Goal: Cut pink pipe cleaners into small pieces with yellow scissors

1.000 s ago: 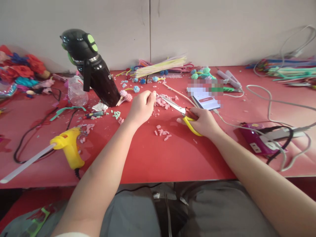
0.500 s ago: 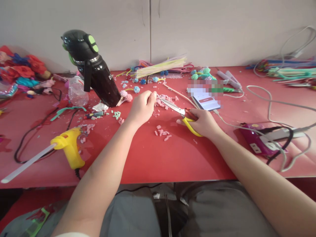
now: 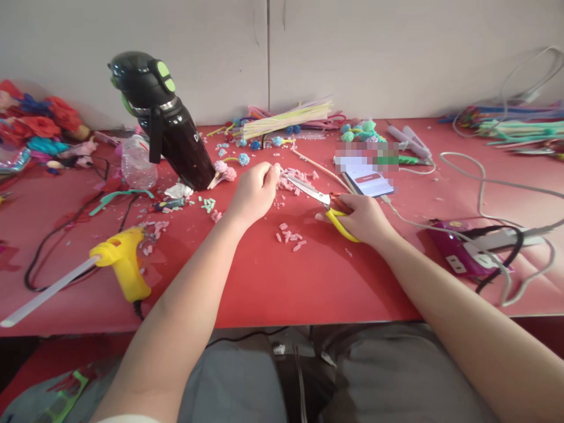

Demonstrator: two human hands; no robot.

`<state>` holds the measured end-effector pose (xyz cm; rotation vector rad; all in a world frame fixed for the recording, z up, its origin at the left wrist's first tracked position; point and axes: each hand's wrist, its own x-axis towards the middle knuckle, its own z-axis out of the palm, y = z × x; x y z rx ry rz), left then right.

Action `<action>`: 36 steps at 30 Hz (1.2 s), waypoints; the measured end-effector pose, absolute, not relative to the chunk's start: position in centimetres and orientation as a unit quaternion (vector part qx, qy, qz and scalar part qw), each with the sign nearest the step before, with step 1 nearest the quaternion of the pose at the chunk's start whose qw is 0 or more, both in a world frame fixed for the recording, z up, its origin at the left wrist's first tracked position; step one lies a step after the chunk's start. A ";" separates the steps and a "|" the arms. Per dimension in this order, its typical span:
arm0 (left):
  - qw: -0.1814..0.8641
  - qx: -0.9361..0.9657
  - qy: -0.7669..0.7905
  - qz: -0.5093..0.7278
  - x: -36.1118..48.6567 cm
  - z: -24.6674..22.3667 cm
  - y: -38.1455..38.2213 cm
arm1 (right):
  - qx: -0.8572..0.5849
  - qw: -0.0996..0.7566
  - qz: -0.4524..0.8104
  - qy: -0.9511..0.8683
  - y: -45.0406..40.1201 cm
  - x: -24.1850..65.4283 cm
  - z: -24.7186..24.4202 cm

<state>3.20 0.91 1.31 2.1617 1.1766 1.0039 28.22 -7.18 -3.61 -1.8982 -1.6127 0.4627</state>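
Yellow-handled scissors [image 3: 340,224] are gripped in my right hand [image 3: 365,218], their blades pointing left toward my other hand. My left hand [image 3: 258,191] is closed in a pinch near the blade tips; what it pinches is too small to make out. Behind and between the hands lies a heap of short pink pieces [image 3: 299,178]. A smaller group of pink pieces [image 3: 288,235] rests on the red table [image 3: 282,294] below them.
A black bottle [image 3: 180,141] stands at the left, above a yellow glue gun [image 3: 126,264]. Pale pipe cleaners [image 3: 288,120] lie at the back. To the right are a phone [image 3: 370,179], a purple box [image 3: 458,249] and white cables.
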 end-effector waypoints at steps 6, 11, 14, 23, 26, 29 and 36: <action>0.243 0.782 0.435 0.375 3.2 1.2 0.9 | -0.706 0.317 0.189 -0.604 -7.4 28.0 -3.5; 0.238 0.783 0.431 0.380 3.2 1.2 0.9 | -0.703 0.321 0.188 -0.606 -7.6 27.9 -3.4; 0.232 0.787 0.427 0.381 3.2 1.2 0.9 | -0.708 0.317 0.189 -0.602 -7.5 27.8 -3.3; 0.230 0.791 0.423 0.376 3.2 1.3 0.9 | -0.714 0.298 0.187 -0.605 -7.5 28.0 -3.3; 0.238 0.789 0.422 0.377 3.2 1.2 0.9 | -0.713 0.297 0.187 -0.607 -7.4 28.1 -3.5; 0.242 0.789 0.422 0.376 3.3 1.2 0.8 | -0.713 0.297 0.186 -0.608 -7.4 28.2 -3.5; 0.248 0.789 0.422 0.372 3.3 1.3 0.9 | -0.719 0.293 0.183 -0.602 -7.4 28.0 -3.3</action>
